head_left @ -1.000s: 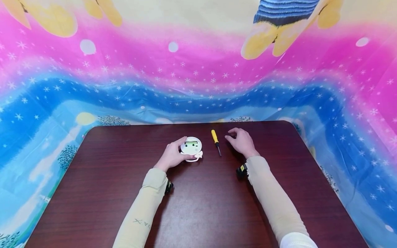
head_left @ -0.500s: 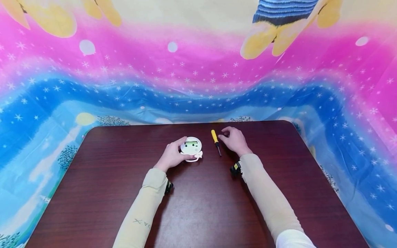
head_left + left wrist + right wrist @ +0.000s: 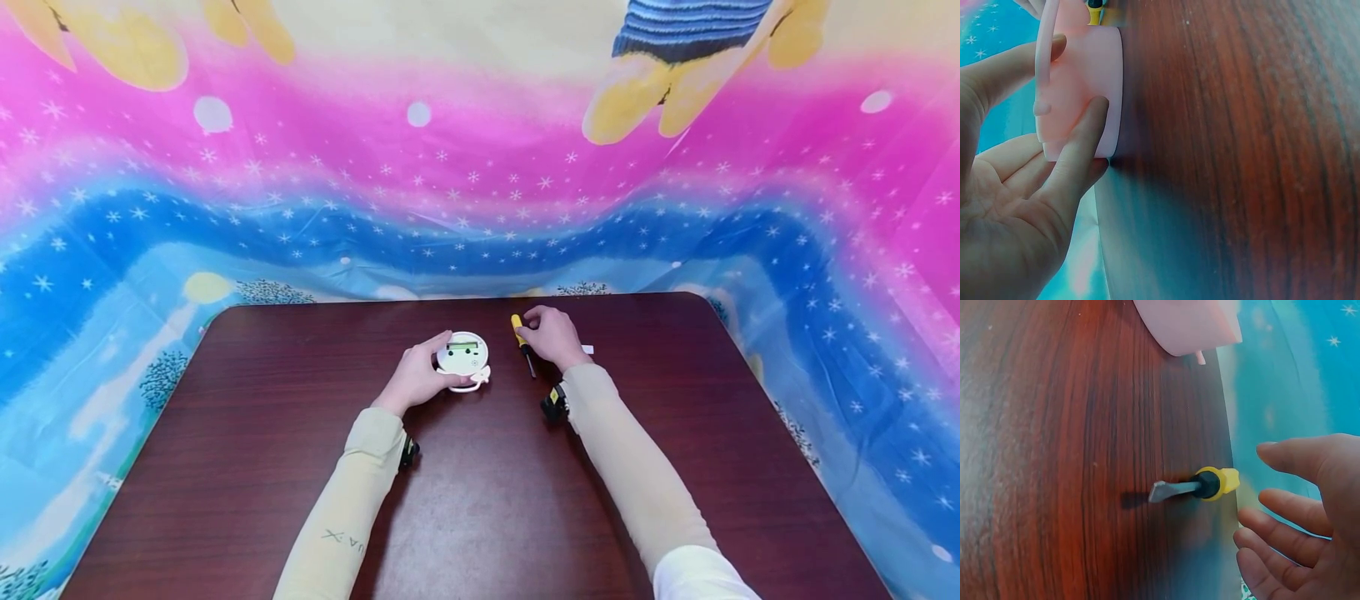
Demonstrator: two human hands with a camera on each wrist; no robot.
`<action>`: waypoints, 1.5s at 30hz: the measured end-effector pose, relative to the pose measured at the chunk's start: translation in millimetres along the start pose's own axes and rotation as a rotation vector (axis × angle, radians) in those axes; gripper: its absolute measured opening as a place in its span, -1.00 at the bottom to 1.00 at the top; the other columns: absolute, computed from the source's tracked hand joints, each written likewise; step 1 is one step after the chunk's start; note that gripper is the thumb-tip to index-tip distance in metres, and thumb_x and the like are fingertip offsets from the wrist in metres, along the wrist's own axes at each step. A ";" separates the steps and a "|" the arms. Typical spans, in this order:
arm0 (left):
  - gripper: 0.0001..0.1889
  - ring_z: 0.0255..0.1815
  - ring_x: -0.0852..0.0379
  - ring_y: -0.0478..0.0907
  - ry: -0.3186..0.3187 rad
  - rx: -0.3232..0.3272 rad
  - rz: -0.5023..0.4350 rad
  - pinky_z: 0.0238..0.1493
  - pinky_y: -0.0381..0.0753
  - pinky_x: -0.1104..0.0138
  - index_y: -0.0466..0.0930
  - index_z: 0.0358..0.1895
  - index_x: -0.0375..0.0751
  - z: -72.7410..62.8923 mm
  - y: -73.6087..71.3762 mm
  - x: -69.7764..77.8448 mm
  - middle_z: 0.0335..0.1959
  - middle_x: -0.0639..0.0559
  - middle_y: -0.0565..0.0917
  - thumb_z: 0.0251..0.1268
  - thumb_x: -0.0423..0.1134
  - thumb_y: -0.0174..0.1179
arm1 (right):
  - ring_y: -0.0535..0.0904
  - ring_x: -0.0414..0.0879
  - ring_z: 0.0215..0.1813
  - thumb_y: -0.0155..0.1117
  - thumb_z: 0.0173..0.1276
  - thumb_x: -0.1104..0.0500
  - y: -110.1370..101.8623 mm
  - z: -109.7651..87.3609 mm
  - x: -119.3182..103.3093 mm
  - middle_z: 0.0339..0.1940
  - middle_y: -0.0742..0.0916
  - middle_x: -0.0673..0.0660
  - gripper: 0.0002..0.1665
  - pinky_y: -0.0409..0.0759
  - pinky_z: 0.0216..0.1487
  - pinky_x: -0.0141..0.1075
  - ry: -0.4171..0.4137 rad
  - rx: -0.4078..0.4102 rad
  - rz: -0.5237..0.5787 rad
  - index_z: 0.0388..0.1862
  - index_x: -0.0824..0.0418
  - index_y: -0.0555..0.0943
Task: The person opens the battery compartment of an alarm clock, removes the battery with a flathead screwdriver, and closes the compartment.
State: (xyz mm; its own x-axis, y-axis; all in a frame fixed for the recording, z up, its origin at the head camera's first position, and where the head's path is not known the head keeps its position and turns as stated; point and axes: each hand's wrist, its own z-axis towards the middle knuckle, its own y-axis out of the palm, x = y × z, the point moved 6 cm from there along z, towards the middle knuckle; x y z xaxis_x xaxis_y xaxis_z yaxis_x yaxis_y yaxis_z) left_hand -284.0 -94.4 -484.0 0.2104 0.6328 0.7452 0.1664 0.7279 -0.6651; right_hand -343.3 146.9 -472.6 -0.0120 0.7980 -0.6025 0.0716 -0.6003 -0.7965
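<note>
My left hand grips a round white device by its left edge, thumb and fingers around its side. Its upward face has a slot with a green strip and small dark holes; a loop and bow-shaped piece sit at its lower edge. In the left wrist view the device looks pinkish, close over the tabletop. A screwdriver with yellow handle and black collar lies to its right, flat tip toward me. My right hand is right beside the handle; in the right wrist view its loosely bent fingers are apart from the screwdriver.
A dark red-brown wooden table has rounded far corners. Just right of my right wrist lies a small white piece. A colourful printed cloth hangs around the table's far side and both sides.
My right hand has moved left up to the screwdriver's handle, uncovering the small white piece. My left hand and the round device have stayed in place.
</note>
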 end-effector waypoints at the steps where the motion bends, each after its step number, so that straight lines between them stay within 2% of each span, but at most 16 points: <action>1: -0.01 0.48 -0.07 0.30 0.004 0.001 0.001 0.43 0.29 0.12 0.33 0.51 -0.34 0.0 0.0 0.3 0.48 -0.11 0.39 0.01 -0.02 0.60 | 0.63 0.09 -0.04 0.37 0.44 0.05 0.8 0.9 -0.4 -0.02 0.70 0.23 -0.53 0.59 0.07 -0.03 0.001 -0.001 -0.002 0.22 0.28 0.61; 6: -0.01 0.48 -0.11 0.30 0.014 0.006 0.011 0.43 0.29 0.07 0.33 0.50 -0.35 0.0 -0.4 0.9 0.47 -0.13 0.40 0.01 -0.03 0.60 | 0.65 0.06 -0.15 0.38 0.44 0.04 4.4 3.8 -2.5 -0.13 0.72 0.21 -0.51 0.62 -0.03 -0.06 0.018 -0.022 -0.009 0.21 0.30 0.61; 13: -0.01 0.48 -0.10 0.29 0.005 0.001 0.014 0.44 0.28 0.08 0.33 0.51 -0.33 0.1 -0.2 -0.2 0.48 -0.11 0.39 0.01 -0.02 0.60 | 0.63 0.13 -0.05 0.43 0.39 0.03 11.2 8.0 -5.1 0.00 0.71 0.26 -0.45 0.60 0.05 -0.04 0.070 -0.036 -0.048 0.21 0.36 0.61; 21: -0.01 0.49 -0.07 0.29 0.001 0.001 -0.001 0.43 0.29 0.12 0.33 0.51 -0.33 0.5 0.1 -0.6 0.48 -0.12 0.39 0.02 -0.03 0.61 | 0.63 0.12 -0.09 0.46 0.36 0.03 20.1 16.5 0.9 -0.09 0.72 0.24 -0.50 0.61 0.03 -0.06 0.114 -0.005 -0.095 0.11 0.34 0.65; 32: -0.01 0.48 -0.09 0.30 0.008 0.007 0.015 0.44 0.28 0.10 0.33 0.51 -0.32 0.8 0.0 0.4 0.48 -0.11 0.39 0.02 -0.03 0.60 | 0.61 0.10 -0.11 0.43 0.41 0.08 23.6 17.4 3.1 -0.04 0.70 0.24 -0.54 0.64 0.00 -0.09 0.148 -0.009 -0.070 0.16 0.31 0.61; 45: -0.01 0.48 -0.11 0.30 0.010 0.003 0.016 0.45 0.25 0.05 0.32 0.51 -0.33 -0.2 -0.4 0.2 0.48 -0.11 0.39 0.03 -0.01 0.60 | 0.64 0.12 -0.10 0.37 0.44 0.11 10.6 15.6 -7.3 -0.04 0.72 0.25 -0.56 0.64 -0.02 -0.07 0.090 0.044 -0.060 0.20 0.31 0.62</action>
State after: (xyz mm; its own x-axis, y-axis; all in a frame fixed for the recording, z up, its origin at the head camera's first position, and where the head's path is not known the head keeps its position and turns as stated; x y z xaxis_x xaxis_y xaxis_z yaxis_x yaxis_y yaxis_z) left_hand -283.8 -94.5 -483.6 0.2227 0.6420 0.7336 0.1600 0.7182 -0.6772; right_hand -358.0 133.9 -477.4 0.0750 0.8330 -0.5482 0.0291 -0.5514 -0.8338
